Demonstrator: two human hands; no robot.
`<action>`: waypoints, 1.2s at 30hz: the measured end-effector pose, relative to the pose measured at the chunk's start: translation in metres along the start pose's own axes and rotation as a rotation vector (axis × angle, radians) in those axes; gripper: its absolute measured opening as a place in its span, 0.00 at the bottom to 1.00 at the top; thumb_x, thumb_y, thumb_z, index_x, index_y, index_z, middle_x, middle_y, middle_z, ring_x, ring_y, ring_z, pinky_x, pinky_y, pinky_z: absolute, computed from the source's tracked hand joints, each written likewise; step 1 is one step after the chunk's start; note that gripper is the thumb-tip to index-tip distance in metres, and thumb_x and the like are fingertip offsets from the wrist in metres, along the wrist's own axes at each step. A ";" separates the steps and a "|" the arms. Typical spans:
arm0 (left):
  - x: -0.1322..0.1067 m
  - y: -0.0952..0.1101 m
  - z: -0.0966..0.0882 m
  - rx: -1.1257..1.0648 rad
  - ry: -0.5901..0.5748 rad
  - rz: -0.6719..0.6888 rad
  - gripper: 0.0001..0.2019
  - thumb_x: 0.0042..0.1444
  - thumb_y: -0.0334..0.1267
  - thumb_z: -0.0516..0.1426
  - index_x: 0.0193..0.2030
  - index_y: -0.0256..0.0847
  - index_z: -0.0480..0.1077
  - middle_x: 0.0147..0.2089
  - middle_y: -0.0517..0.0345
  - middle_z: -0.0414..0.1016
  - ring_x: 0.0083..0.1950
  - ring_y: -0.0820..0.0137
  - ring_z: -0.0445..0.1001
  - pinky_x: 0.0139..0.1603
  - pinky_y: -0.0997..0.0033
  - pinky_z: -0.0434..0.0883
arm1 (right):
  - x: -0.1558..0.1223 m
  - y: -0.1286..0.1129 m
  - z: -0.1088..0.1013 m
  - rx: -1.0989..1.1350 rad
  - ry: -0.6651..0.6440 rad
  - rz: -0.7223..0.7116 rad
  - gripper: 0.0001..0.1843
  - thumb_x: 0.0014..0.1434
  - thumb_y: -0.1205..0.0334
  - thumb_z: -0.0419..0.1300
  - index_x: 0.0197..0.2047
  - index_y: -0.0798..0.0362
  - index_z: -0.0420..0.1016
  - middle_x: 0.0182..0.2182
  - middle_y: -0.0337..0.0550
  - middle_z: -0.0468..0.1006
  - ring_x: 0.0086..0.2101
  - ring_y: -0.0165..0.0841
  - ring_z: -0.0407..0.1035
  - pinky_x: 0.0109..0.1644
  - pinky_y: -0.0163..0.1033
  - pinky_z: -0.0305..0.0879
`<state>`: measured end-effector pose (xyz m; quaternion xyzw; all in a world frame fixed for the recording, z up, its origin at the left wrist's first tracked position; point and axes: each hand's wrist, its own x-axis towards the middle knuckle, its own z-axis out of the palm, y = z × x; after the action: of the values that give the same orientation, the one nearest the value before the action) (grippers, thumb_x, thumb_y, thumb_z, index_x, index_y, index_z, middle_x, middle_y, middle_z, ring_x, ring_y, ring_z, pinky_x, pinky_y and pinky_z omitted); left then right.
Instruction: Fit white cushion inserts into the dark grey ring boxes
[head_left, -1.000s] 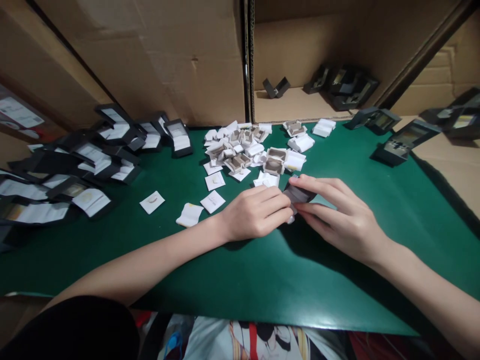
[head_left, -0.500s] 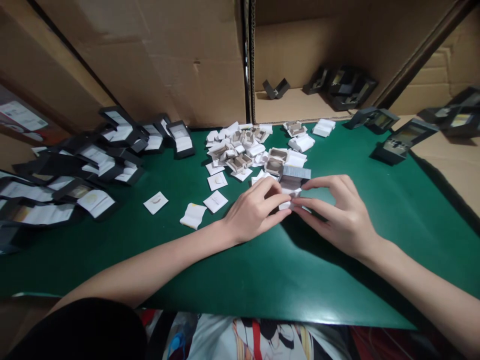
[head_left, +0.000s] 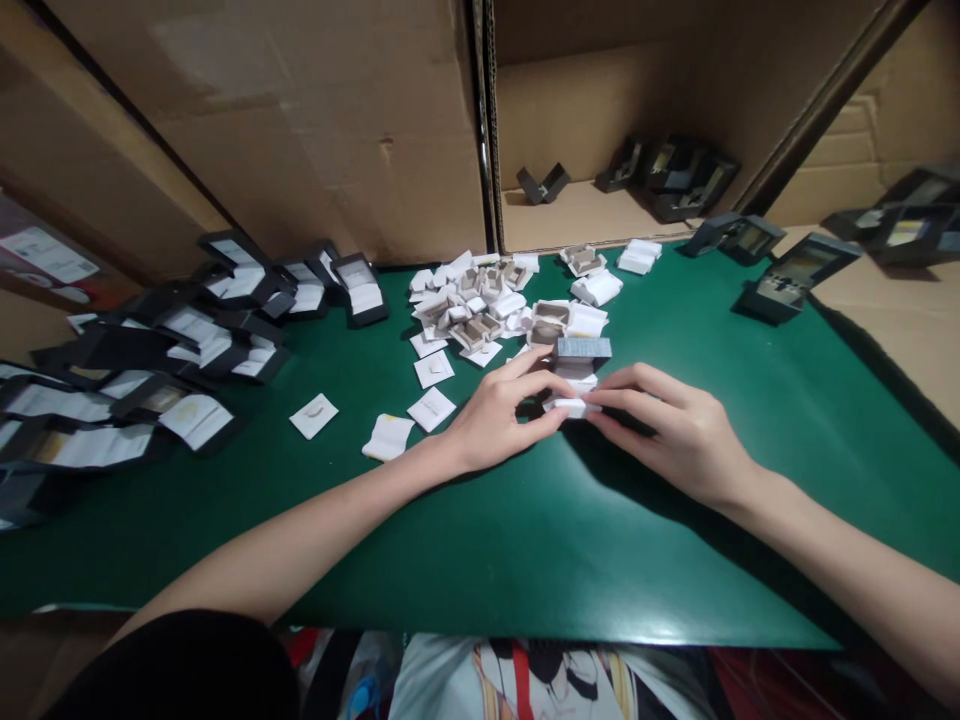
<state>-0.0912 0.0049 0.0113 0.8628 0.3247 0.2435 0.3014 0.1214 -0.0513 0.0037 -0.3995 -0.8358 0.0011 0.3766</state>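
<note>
Both hands meet over the green table, right of its middle. My left hand (head_left: 510, 410) pinches the left end of a small white box insert (head_left: 573, 408) between thumb and fingers. The other end is between the thumb and fingers of my right hand (head_left: 679, 425). Directly behind the insert stands a small dark box (head_left: 583, 352) with its grey lid raised and a white lining inside. My fingers partly hide the box's lower part, so I cannot tell how far the insert sits inside it.
White and grey-brown inserts (head_left: 480, 300) lie heaped behind my left hand. Flat white cards (head_left: 313, 415) lie to its left. Open dark boxes with white linings (head_left: 202, 330) crowd the left side. More open dark boxes (head_left: 799, 280) stand at right, some in a cardboard carton (head_left: 585, 215).
The fingers have shifted slightly on the white insert, and more of its front edge shows. The whole view has moved a little, with the box still behind the insert.
</note>
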 end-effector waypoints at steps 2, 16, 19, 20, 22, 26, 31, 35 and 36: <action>-0.001 -0.001 0.002 -0.001 0.033 -0.022 0.13 0.57 0.45 0.54 0.45 0.43 0.73 0.61 0.56 0.65 0.63 0.71 0.66 0.67 0.68 0.65 | 0.000 0.000 0.001 -0.010 0.018 0.005 0.06 0.61 0.70 0.58 0.43 0.54 0.73 0.36 0.47 0.74 0.34 0.30 0.71 0.36 0.35 0.71; -0.003 0.003 0.000 0.022 0.167 -0.040 0.14 0.54 0.47 0.58 0.32 0.34 0.68 0.54 0.53 0.67 0.60 0.73 0.67 0.58 0.74 0.68 | 0.000 0.002 0.005 0.100 0.032 0.049 0.04 0.59 0.72 0.59 0.36 0.55 0.70 0.34 0.45 0.72 0.34 0.29 0.70 0.36 0.34 0.69; -0.003 0.003 0.002 0.060 0.244 -0.077 0.15 0.52 0.48 0.59 0.32 0.35 0.71 0.43 0.54 0.69 0.45 0.79 0.69 0.46 0.79 0.69 | 0.000 0.002 0.007 0.120 0.048 0.047 0.04 0.58 0.72 0.60 0.36 0.55 0.70 0.34 0.45 0.72 0.33 0.28 0.70 0.35 0.33 0.68; -0.003 0.002 0.002 0.043 0.241 -0.084 0.15 0.53 0.48 0.58 0.33 0.35 0.72 0.39 0.55 0.69 0.41 0.80 0.68 0.43 0.81 0.68 | 0.000 0.002 0.008 0.126 0.051 0.049 0.04 0.58 0.72 0.60 0.36 0.55 0.69 0.34 0.45 0.72 0.33 0.28 0.70 0.35 0.33 0.68; -0.004 0.002 0.004 -0.011 0.226 -0.091 0.13 0.54 0.46 0.58 0.34 0.37 0.74 0.36 0.57 0.70 0.37 0.82 0.68 0.38 0.83 0.65 | -0.001 0.001 0.010 0.133 0.050 0.057 0.04 0.59 0.72 0.60 0.35 0.55 0.69 0.34 0.45 0.72 0.33 0.28 0.70 0.35 0.33 0.68; -0.004 0.005 0.008 -0.096 0.265 -0.142 0.12 0.53 0.44 0.59 0.34 0.37 0.77 0.33 0.57 0.72 0.33 0.84 0.66 0.34 0.83 0.62 | -0.003 0.001 0.012 0.119 0.049 0.066 0.04 0.59 0.71 0.60 0.35 0.55 0.68 0.34 0.45 0.72 0.33 0.28 0.70 0.36 0.33 0.67; -0.005 0.010 0.011 -0.220 0.260 -0.212 0.12 0.52 0.44 0.60 0.35 0.37 0.78 0.31 0.58 0.73 0.30 0.86 0.63 0.31 0.84 0.60 | -0.004 0.001 0.013 0.139 0.046 0.087 0.04 0.60 0.71 0.59 0.35 0.55 0.67 0.35 0.45 0.71 0.33 0.28 0.69 0.36 0.34 0.67; -0.006 0.013 0.010 -0.260 0.213 -0.238 0.13 0.52 0.44 0.59 0.36 0.36 0.78 0.30 0.59 0.72 0.28 0.86 0.61 0.30 0.83 0.59 | -0.003 0.001 0.013 0.162 0.046 0.088 0.04 0.60 0.72 0.59 0.35 0.55 0.67 0.35 0.45 0.71 0.34 0.28 0.69 0.36 0.33 0.66; -0.006 0.013 0.009 -0.250 0.200 -0.247 0.13 0.53 0.45 0.59 0.34 0.36 0.77 0.29 0.59 0.72 0.28 0.86 0.61 0.30 0.83 0.58 | -0.003 0.001 0.013 0.159 0.042 0.086 0.04 0.60 0.72 0.59 0.35 0.55 0.67 0.35 0.45 0.70 0.34 0.28 0.69 0.36 0.33 0.66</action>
<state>-0.0837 -0.0105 0.0123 0.7437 0.4238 0.3277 0.4000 0.1145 -0.0488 -0.0078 -0.4037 -0.8072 0.0751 0.4240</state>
